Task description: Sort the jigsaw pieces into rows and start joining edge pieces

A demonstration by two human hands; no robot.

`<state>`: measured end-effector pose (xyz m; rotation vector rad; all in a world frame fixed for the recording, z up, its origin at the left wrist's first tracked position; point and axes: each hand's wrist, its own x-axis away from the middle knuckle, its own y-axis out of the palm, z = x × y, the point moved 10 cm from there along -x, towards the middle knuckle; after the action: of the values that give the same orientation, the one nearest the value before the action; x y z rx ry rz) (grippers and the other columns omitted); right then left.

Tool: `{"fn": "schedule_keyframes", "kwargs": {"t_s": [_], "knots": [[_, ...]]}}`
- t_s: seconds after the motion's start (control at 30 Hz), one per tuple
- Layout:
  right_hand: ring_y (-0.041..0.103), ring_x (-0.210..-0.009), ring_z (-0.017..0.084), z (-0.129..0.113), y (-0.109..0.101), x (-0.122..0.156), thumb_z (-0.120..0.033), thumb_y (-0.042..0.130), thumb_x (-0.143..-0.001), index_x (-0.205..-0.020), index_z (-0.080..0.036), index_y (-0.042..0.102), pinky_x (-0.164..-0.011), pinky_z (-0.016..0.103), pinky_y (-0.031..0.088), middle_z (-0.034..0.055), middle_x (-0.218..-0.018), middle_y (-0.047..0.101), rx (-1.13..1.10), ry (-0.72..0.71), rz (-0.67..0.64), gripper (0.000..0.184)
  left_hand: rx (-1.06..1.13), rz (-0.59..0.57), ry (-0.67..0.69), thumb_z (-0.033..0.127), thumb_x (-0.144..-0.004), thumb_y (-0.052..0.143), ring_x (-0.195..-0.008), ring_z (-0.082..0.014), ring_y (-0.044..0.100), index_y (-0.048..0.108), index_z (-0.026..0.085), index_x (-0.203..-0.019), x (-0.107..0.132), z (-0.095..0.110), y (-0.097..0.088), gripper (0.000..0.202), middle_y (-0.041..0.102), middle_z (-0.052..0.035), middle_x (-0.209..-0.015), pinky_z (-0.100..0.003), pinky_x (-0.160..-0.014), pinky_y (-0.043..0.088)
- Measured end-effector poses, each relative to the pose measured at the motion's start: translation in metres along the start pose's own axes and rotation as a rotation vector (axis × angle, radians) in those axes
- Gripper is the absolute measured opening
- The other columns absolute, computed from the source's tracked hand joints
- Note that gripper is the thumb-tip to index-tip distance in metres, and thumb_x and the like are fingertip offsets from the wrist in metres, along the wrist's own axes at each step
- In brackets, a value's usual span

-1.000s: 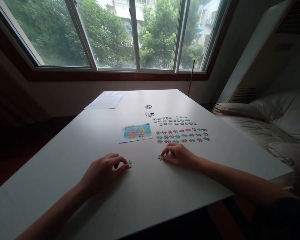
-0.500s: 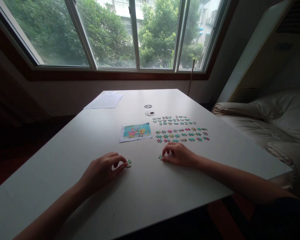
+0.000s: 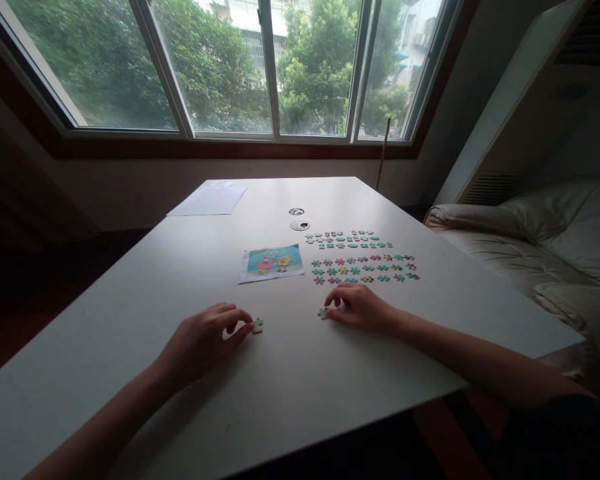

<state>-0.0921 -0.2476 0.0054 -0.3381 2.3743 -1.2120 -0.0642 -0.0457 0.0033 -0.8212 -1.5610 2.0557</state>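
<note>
My left hand (image 3: 203,343) rests on the white table (image 3: 280,393), its thumb and forefinger pinched on a small green jigsaw piece (image 3: 258,325). My right hand (image 3: 360,308) lies to the right of it, fingers curled, pinching another green jigsaw piece (image 3: 323,313) at its fingertips. Both pieces lie flat on the tabletop, a hand's width apart. Just beyond my right hand several loose coloured jigsaw pieces (image 3: 363,260) are spread in rows. A small cartoon reference picture (image 3: 271,261) lies left of those rows.
A sheet of paper (image 3: 209,200) lies at the table's far left corner. Two round cable grommets (image 3: 299,225) sit mid-table near the far side. A pale sofa (image 3: 540,240) stands to the right, and a wide window (image 3: 230,67) runs behind.
Both hands stay almost still on their pieces; the fingers shift slightly and the view tilts a little.
</note>
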Motion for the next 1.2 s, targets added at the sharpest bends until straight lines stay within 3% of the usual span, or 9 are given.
{"fn": "schedule_keyframes", "kwargs": {"t_s": [0.2, 0.53, 1.2], "knots": [[0.048, -0.061, 0.009, 0.005, -0.013, 0.001, -0.028, 0.055, -0.076, -0.082, -0.017, 0.061, -0.058, 0.02, 0.038, 0.0011, -0.071, 0.054, 0.03, 0.024, 0.052, 0.013, 0.015, 0.012, -0.001, 0.035, -0.081, 0.045, -0.052, -0.0093, 0.049, 0.064, 0.022, -0.082, 0.0, -0.001, -0.001, 0.023, 0.056, 0.0009, -0.067, -0.019, -0.051, 0.037], [0.048, -0.059, 0.007, 0.003, 0.002, 0.003, -0.026, 0.058, -0.075, -0.087, -0.018, 0.062, -0.058, 0.019, 0.038, 0.0005, -0.073, 0.054, -0.014, 0.011, 0.011, 0.015, -0.01, -0.01, 0.009, 0.042, -0.079, 0.049, -0.053, -0.0093, 0.049, 0.065, 0.025, -0.085, -0.001, 0.001, -0.001, 0.024, 0.056, 0.0017, -0.068, -0.019, -0.051, 0.037], [0.05, -0.063, 0.008, 0.0, 0.002, 0.002, -0.026, 0.059, -0.074, -0.085, -0.017, 0.063, -0.059, 0.019, 0.039, 0.0017, -0.073, 0.054, -0.016, -0.015, -0.015, 0.015, 0.021, -0.055, -0.006, 0.04, -0.08, 0.047, -0.054, -0.01, 0.051, 0.065, 0.027, -0.09, -0.001, -0.003, 0.005, 0.024, 0.057, 0.0019, -0.069, -0.02, -0.052, 0.038]]}}
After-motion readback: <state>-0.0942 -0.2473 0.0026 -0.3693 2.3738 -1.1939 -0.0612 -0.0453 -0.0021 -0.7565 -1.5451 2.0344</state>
